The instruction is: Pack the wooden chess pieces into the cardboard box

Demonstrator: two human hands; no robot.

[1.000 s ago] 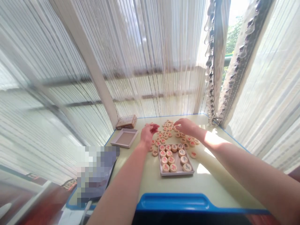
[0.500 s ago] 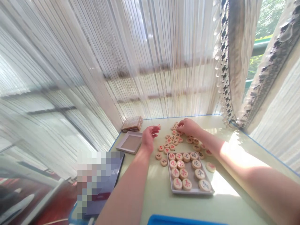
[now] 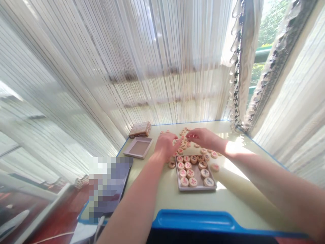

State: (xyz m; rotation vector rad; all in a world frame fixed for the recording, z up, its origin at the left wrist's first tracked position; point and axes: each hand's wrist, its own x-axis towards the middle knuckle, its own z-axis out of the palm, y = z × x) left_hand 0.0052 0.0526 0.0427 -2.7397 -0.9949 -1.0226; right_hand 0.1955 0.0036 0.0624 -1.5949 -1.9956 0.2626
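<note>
Round wooden xiangqi pieces with red and dark characters lie scattered across the pale green table (image 3: pixel 162 198). A shallow box tray (image 3: pixel 199 188) in front of them holds several pieces in rows, red ones on the left and dark ones on the right. My left hand (image 3: pixel 165 145) hovers at the left of the loose pieces (image 3: pixel 180 151), thumb apart from its bent fingers. At the far side of the pile is my right hand (image 3: pixel 202 138), its fingers loosely bent and slightly apart beside the pieces. Neither hand shows a piece in its grasp.
A shallow box lid (image 3: pixel 138 148) lies at the left, with a stacked brown box (image 3: pixel 140 129) behind it. A partly blurred-out dark device (image 3: pixel 114 184) sits at the left edge. A blue raised edge (image 3: pixel 195 220) runs along the front, and curtains (image 3: pixel 152 67) hang behind.
My left hand has moved right, over the loose pieces, and turned palm down. My right hand has drawn slightly back from the pieces. The view has shifted, showing more of the blue front edge.
</note>
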